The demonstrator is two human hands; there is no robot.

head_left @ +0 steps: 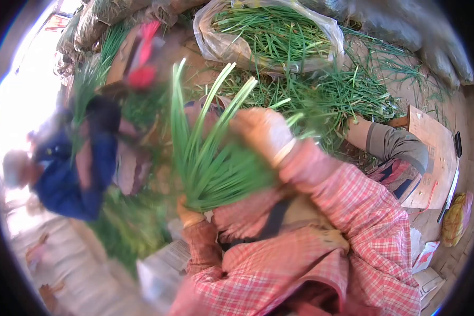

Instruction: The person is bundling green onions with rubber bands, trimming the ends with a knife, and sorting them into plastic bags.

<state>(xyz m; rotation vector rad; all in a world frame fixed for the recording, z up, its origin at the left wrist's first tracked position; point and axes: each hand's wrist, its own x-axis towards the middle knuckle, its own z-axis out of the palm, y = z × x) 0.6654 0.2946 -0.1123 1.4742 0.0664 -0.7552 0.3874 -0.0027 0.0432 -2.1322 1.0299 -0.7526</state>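
A loose bunch of long green stalks [203, 163] with pale ends fans out in front of my body. My left hand [188, 211] is wrapped round its lower leafy part, beside a reddish cuff. My right hand [263, 129], blurred and partly pale-covered, is at the right side of the bunch, near the pale stalk ends. Its fingers are smeared by motion, so I cannot make out whether it grips any stalks. Beyond it lies a heap of similar green stalks [321, 95] on the floor.
An open clear plastic bag [208, 39] full of green stalks stands at the top. Another person in blue [79, 174] sits at the left. A wooden board [437, 152] lies at the right, near a patterned yellow bundle [453, 221]. Filled bags line the back.
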